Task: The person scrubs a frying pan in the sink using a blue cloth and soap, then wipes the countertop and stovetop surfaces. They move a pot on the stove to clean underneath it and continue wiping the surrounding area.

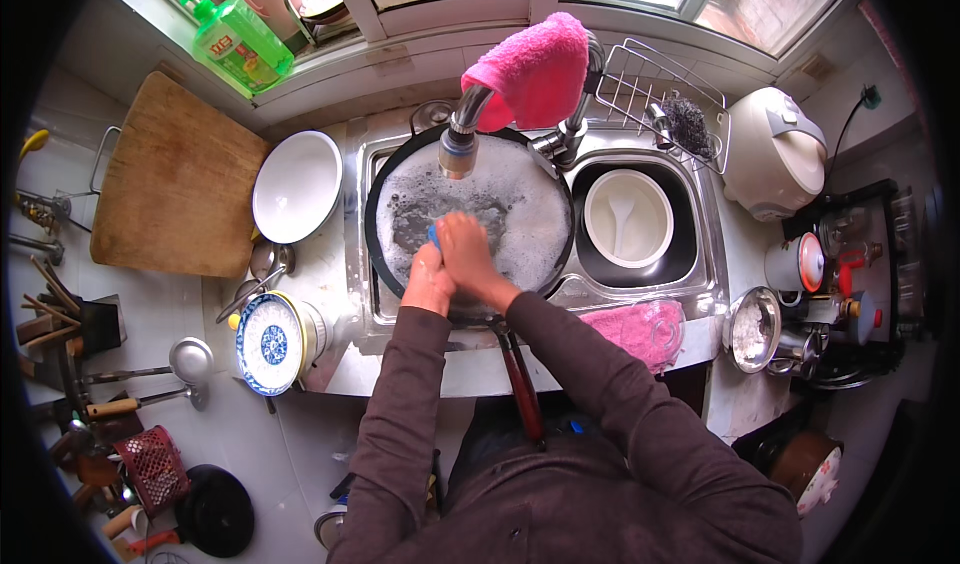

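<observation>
A large dark frying pan (pixel 369 222) with a reddish-brown handle (pixel 519 387) rests over the left sink basin. Foamy water (pixel 529 204) fills it, with a darker, foam-free patch in the middle. Above that patch my left hand (pixel 429 279) and my right hand (pixel 466 252) are pressed together. A small blue item (pixel 433 235) shows between them; most of it is hidden by my fingers, so its kind cannot be told. Over the pan hangs the metal faucet (pixel 457 151), with a pink towel (pixel 532 68) draped on its neck.
In the right basin (pixel 686 241) sits a white pot (pixel 667 219) holding a white spoon (pixel 620 222). A white bowl (pixel 298 187), wooden cutting board (pixel 176 181) and stacked dishes (pixel 271 344) stand left. A wire rack (pixel 637 76) and a rice cooker (pixel 776 151) are at right.
</observation>
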`<state>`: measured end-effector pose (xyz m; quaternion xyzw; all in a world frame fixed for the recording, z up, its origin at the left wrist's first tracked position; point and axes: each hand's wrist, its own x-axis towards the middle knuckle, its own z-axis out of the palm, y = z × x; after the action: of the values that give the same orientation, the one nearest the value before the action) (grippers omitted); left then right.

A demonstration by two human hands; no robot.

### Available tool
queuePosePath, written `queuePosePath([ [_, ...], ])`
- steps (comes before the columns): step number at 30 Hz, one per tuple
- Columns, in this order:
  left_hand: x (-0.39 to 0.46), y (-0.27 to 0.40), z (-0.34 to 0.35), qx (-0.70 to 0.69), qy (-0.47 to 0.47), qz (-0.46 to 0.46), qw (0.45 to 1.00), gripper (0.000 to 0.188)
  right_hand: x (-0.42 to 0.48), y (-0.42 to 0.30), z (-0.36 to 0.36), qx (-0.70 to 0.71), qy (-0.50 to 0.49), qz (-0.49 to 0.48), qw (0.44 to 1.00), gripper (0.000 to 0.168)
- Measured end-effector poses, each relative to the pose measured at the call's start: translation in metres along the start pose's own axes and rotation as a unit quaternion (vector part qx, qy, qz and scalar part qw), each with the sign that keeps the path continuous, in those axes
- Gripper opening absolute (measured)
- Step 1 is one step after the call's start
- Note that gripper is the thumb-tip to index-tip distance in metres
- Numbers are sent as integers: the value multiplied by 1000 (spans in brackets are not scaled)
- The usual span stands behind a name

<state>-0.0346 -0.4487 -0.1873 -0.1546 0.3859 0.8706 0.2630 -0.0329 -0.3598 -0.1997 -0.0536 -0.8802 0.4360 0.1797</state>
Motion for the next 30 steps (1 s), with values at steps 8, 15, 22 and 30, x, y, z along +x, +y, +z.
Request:
queuePosePath([
  [8,2,-11,9,-24,121,-19,992,26,43,58,-17,-170,-26,-132,976,29],
  [15,-4,8,19,2,202,-106,974,41,26,57,-26,-169,-66,33,983,34],
  [22,27,3,-10,-139,169,-101,971,49,6,-5,-19,113,-193,73,972,39],
  [30,19,-1,-35,133,-25,-19,991,39,-16,-38,-23,95,-128,-50,986,30],
])
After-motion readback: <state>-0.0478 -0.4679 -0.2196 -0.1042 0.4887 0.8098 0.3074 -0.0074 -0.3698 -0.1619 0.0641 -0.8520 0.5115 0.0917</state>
